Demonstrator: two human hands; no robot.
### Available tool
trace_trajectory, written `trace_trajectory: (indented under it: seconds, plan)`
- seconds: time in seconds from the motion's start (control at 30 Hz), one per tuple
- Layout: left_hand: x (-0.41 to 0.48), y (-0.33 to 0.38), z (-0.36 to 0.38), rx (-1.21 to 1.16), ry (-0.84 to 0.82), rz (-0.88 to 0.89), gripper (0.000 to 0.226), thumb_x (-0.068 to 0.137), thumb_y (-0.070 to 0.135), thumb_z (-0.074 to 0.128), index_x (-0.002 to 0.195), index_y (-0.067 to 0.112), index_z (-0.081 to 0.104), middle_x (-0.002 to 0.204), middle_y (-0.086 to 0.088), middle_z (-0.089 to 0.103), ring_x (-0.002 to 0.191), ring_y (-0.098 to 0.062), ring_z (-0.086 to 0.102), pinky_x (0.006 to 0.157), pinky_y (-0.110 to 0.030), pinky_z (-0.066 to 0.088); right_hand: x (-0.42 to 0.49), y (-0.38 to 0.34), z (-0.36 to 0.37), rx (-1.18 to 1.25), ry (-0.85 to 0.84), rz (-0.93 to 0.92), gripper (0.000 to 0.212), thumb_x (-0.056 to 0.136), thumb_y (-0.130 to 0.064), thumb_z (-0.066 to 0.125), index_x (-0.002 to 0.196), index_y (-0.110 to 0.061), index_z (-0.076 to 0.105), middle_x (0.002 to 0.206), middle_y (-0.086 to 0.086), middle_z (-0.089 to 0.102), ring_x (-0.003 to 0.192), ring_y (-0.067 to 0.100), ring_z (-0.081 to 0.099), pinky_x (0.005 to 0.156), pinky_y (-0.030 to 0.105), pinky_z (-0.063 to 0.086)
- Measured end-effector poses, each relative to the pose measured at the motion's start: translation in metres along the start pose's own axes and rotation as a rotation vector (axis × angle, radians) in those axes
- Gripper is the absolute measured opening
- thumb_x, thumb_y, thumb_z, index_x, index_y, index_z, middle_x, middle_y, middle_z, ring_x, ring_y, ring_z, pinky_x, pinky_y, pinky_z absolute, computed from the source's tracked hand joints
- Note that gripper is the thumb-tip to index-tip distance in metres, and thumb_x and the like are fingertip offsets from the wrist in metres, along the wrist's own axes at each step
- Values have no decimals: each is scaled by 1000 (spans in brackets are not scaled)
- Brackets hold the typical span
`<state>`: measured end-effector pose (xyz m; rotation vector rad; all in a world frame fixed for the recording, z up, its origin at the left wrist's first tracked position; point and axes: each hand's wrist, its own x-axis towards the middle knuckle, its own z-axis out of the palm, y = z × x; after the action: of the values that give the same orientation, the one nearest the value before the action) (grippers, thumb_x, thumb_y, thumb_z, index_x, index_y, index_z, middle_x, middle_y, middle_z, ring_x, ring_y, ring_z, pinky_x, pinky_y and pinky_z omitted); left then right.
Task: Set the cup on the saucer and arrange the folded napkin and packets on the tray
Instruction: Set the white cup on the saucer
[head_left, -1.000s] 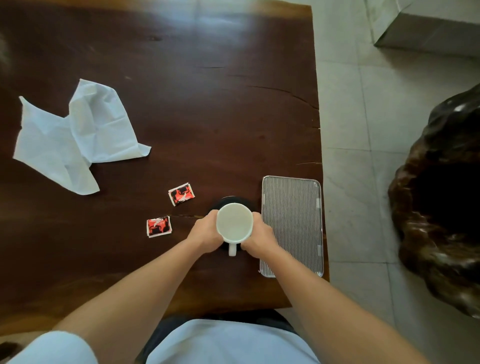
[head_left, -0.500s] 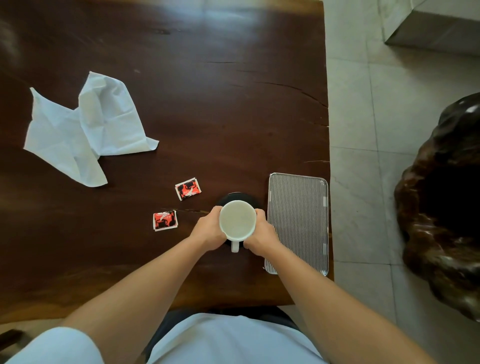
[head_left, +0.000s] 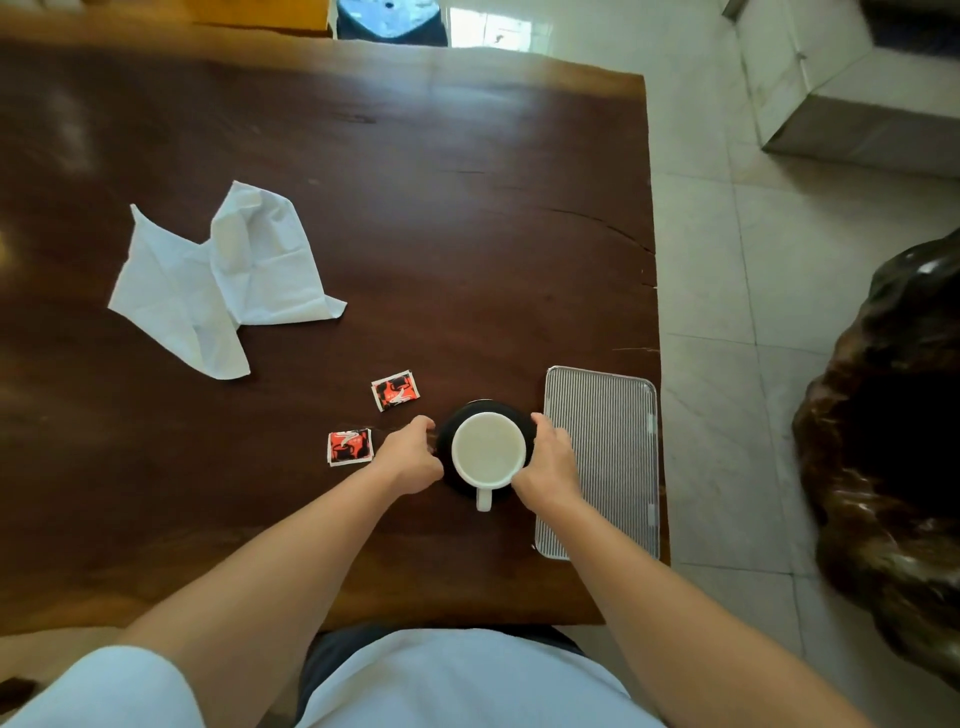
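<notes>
A white cup (head_left: 487, 449) stands upright on the black saucer (head_left: 445, 435) near the table's front edge, its handle pointing toward me. My left hand (head_left: 410, 457) is curled beside the saucer's left rim, a strip of saucer showing between it and the cup. My right hand (head_left: 548, 462) rests against the cup's right side, over the saucer's right rim. Two red-and-black packets (head_left: 395, 389) (head_left: 350, 446) lie left of the saucer. A crumpled, unfolded white napkin (head_left: 223, 275) lies farther left. The ribbed metal tray (head_left: 602, 457) sits just right of my right hand.
The dark wooden table (head_left: 415, 208) ends right beside the tray, with tiled floor (head_left: 727, 364) beyond. A dark carved wooden stump (head_left: 893, 441) stands on the floor to the right. A grey block (head_left: 857, 104) sits at the upper right.
The cup has come down onto the saucer. My left hand has drawn off the cup to the saucer's rim. The view has tilted up, showing more of the table's far side.
</notes>
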<state>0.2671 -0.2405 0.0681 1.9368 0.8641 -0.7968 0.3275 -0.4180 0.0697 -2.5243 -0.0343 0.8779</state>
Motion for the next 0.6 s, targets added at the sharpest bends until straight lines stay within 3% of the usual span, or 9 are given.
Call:
trace_trajectory:
  seconds: [0.1, 0.23, 0.33, 0.47, 0.6]
  plan:
    - [-7, -11, -7, -24, 35, -20, 61, 89, 8, 64, 144, 19, 41, 115, -6, 62, 95, -23, 67, 84, -42, 61, -3, -7, 1, 7, 66, -35, 74, 80, 2, 68, 145, -19, 41, 134, 5, 46, 119, 22, 52, 91, 33, 50]
    - [-20, -27, -14, -33, 84, -14, 48, 93, 13, 60, 139, 19, 46, 109, -4, 65, 94, -22, 68, 86, -42, 61, -9, -23, 5, 19, 67, -102, 38, 88, -7, 61, 125, -15, 59, 117, 4, 60, 102, 19, 59, 78, 29, 52]
    - [-26, -40, -18, -40, 100, -27, 46, 96, 17, 60, 140, 19, 47, 120, -6, 64, 102, -22, 66, 91, -40, 59, -14, -36, 13, 25, 17, -143, 30, 91, -11, 57, 120, -17, 64, 117, 4, 65, 103, 20, 63, 74, 26, 50]
    - [-36, -57, -27, -37, 136, -31, 30, 101, 26, 55, 130, 20, 56, 122, -5, 62, 103, -21, 65, 90, -36, 59, -18, -53, 22, -40, -57, -226, 23, 96, -16, 55, 115, -19, 67, 106, 3, 68, 82, 16, 63, 49, 14, 42]
    - [-45, -70, -39, -61, 179, -57, 24, 101, 30, 51, 119, 19, 63, 112, -7, 67, 89, -22, 70, 73, -32, 59, -20, -72, 27, -62, -123, -283, 20, 92, -15, 56, 107, -19, 68, 99, 0, 67, 93, 17, 63, 73, 26, 51]
